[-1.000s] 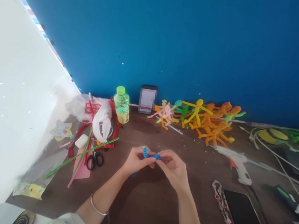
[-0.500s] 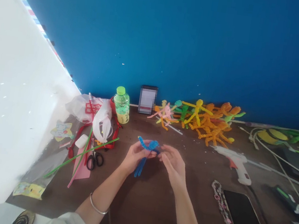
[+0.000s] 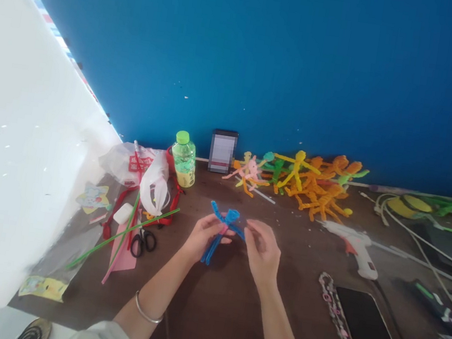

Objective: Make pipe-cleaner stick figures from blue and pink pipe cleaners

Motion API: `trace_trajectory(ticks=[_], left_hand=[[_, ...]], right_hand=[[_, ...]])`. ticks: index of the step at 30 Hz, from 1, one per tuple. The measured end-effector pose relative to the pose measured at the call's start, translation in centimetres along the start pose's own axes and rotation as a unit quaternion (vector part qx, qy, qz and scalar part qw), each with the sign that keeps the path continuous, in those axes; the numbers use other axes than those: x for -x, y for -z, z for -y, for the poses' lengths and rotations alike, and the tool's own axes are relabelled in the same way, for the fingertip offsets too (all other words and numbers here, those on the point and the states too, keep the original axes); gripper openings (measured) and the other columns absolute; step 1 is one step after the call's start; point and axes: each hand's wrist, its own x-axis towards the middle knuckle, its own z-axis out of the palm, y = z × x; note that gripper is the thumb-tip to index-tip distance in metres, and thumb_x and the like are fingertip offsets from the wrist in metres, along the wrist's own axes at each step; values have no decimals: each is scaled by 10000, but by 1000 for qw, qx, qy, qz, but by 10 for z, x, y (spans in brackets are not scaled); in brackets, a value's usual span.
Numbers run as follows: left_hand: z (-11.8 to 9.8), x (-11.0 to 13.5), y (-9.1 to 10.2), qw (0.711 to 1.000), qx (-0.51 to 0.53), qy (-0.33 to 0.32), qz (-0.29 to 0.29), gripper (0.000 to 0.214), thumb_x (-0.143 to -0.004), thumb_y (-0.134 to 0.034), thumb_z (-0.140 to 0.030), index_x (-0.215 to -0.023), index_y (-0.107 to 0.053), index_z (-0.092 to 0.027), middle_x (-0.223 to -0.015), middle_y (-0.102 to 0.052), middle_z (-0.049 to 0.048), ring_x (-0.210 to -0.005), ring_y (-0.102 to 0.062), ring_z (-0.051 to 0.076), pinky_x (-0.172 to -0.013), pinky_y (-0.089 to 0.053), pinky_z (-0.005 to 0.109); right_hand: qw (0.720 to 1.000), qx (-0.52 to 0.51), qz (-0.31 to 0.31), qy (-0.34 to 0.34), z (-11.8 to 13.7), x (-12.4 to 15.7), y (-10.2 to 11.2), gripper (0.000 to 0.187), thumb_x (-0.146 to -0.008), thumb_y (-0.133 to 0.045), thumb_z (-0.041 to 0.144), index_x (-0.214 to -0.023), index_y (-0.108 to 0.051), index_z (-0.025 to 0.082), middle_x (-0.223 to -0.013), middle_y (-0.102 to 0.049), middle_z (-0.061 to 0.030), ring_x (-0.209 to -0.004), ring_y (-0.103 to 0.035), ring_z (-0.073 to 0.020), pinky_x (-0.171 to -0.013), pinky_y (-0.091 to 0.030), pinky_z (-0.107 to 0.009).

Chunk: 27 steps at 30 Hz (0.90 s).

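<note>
Pipe-cleaner figure (image 3: 221, 230), blue, pinched by left hand (image 3: 203, 237), touching right hand (image 3: 261, 252)

**Two bare forearms and hands, raised at centre, held close together, palms turned inward**

Left hand (image 3: 202, 238): wrist (image 3: 182, 257) bent slightly, fingers (image 3: 218, 229) curled inward and closed toward the thumb; exact finger placement is hard to read at this size. Right hand (image 3: 261, 253): wrist (image 3: 265, 285) nearly straight, fingertips (image 3: 251, 227) pinched together, pointing left toward the other hand. Left forearm (image 3: 149, 294) rises diagonally from the lower left; right forearm (image 3: 282, 334) rises from the lower right. The two hands are near each other, not touching.
</note>
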Motion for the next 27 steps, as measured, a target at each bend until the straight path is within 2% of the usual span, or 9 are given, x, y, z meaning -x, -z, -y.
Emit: trace_trajectory(ticks=[3, 6, 17, 21, 27], left_hand=[[-1, 4, -4, 999, -32, 15, 30, 348, -632, -713, -233, -945, -617, -114, -730, -651, 57, -697, -639, 163, -637, -525, 267], [-3, 7, -6, 997, -57, 26, 53, 302, -627, -716, -255, -870, -639, -93, -722, -651, 67, -697, -634, 161, -664, -526, 280], [-8, 9, -5, 993, -96, 50, 56, 365, -582, -737, -343, -818, -672, -73, -724, -668, 92, -715, -636, 175, -778, -499, 329], [-6, 8, -3, 992, -102, 53, 60, 357, -589, -733, -336, -831, -676, -79, -715, -672, 89, -698, -638, 169, -773, -501, 325], [-9, 7, 1, 986, -131, 68, 71, 349, -593, -727, -335, -821, -684, -75, -706, -677, 98, -706, -644, 185, -758, -505, 322]], right_hand=[[999, 2, 3, 34, -2, 0, 1, 145, -781, -567, 273, -903, -631, 226, -973, -583, -77, -935, -562, -215, -784, -498, -381], [999, -10, 21, 36, -2, 1, 1, 134, -785, -562, 271, -890, -637, 235, -964, -589, -75, -927, -566, -213, -780, -505, -381], [998, -19, 52, 31, 8, -1, 4, 108, -795, -546, 286, -806, -642, 237, -904, -589, -68, -869, -572, -195, -754, -509, -355], [996, -59, 63, 3, 11, 0, 5, 118, -790, -556, 306, -784, -644, 228, -915, -596, -67, -872, -579, -196, -751, -504, -342], [977, -159, 100, -105, 1, -2, 12, 153, -776, -581, 331, -847, -645, 212, -883, -631, -57, -778, -601, -178, -691, -519, -327]])
